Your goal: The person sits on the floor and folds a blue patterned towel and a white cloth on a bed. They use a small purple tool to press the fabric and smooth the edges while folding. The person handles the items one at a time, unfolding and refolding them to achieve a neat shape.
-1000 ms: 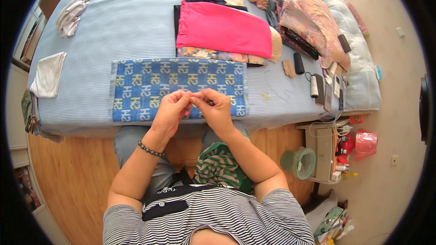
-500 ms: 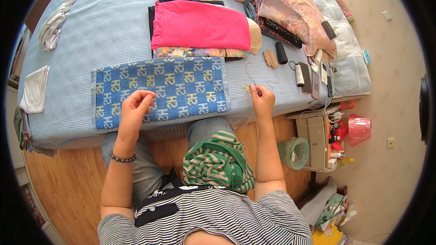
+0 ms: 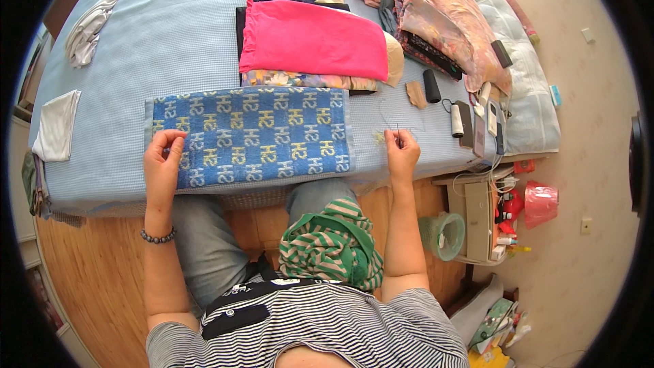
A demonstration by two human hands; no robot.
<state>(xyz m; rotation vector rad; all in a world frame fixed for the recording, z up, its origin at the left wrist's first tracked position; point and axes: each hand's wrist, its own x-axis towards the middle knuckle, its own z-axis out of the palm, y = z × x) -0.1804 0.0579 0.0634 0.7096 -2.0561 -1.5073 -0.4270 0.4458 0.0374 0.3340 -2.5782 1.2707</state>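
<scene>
My right hand [image 3: 403,155] is closed in a pinch above the bed's front edge, with a thin dark needle [image 3: 398,127] sticking up from the fingertips. A fine dark thread [image 3: 383,110] curls on the bedspread just beyond it. My left hand [image 3: 163,158] is pinched closed over the left end of a folded blue patterned towel [image 3: 248,135]; whatever it holds is too small to make out. In my lap lies a crumpled green-and-beige striped garment [image 3: 330,242]. A small yellowish tuft [image 3: 379,138] rests beside my right hand.
Folded clothes, topped by a bright pink one [image 3: 313,39], lie beyond the towel. White cloths [image 3: 57,126] are at the left. Phones and cables [image 3: 480,133] sit on the right of the bed. A green bin [image 3: 449,233] stands on the floor beside a bedside cabinet [image 3: 472,215].
My left hand has moved left, from over the towel's middle to its left end, still pinched. My right hand has shifted slightly right with the needle. The view has shifted slightly.
</scene>
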